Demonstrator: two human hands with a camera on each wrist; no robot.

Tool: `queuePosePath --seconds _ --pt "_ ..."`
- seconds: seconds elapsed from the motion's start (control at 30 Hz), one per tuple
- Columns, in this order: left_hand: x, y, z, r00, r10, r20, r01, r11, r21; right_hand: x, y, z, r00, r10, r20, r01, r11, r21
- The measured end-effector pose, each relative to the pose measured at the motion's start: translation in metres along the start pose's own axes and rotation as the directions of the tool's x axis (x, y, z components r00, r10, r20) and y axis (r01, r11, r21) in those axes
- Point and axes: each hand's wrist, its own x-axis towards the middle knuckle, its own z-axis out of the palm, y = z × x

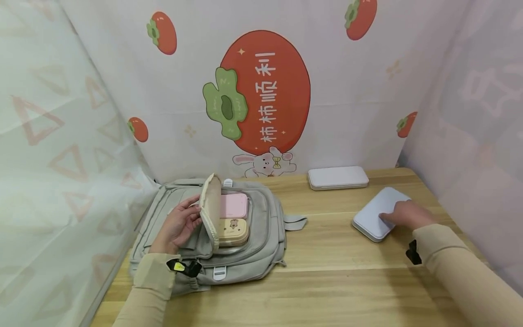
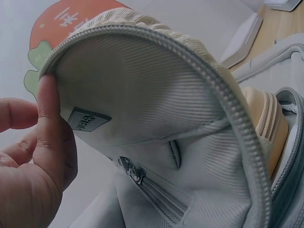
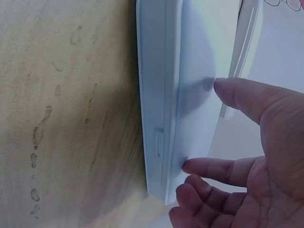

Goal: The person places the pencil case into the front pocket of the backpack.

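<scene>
A grey backpack (image 1: 261,254) lies on the table at the left, its front pocket unzipped. My left hand (image 1: 181,225) pinches the rim of the raised pocket flap (image 1: 210,211) between thumb and fingers; the left wrist view shows the zipper edge (image 2: 142,32) at the thumb. Inside the pocket are a pink case (image 1: 234,205) and a yellow case (image 1: 233,229) with a small bear picture. At the right, my right hand (image 1: 410,214) reaches over a pale blue case (image 1: 376,213). Its thumb and fingertips (image 3: 228,90) are at the lid, not wrapped round the case.
A white flat case (image 1: 338,177) lies at the back of the wooden table (image 1: 327,290), near the persimmon-print backdrop (image 1: 265,91). One backpack strap (image 1: 295,222) sticks out to the right. Cloth walls (image 1: 53,159) stand at both sides.
</scene>
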Motion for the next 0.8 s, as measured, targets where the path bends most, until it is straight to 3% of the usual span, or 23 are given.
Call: queuePosePath --seconds 0.2,0.3,0.53,0.67,0.8 --pt "-0.001 -0.004 -0.002 1.0 -0.008 -0.003 0.008 1.0 -0.007 0.008 0.016 0.008 0.983 -0.034 -0.18 0.06 0.988 0.143" --pt "-0.001 -0.005 -0.002 1.0 -0.014 -0.007 0.013 1.0 -0.013 0.014 0.025 0.011 0.974 -0.042 -0.223 0.089 0.974 0.208" --pt "-0.002 -0.006 -0.002 1.0 -0.019 0.003 0.019 1.0 -0.022 0.019 0.045 0.017 0.987 -0.067 -0.143 0.101 0.964 0.247" --pt "-0.003 -0.005 -0.003 1.0 -0.008 0.002 0.008 0.999 -0.034 0.017 0.045 0.013 0.992 -0.048 -0.117 0.073 0.974 0.217" --pt "-0.002 -0.003 -0.003 1.0 0.007 -0.001 -0.007 1.0 -0.027 0.015 0.038 0.007 0.999 -0.018 -0.038 0.026 0.974 0.225"
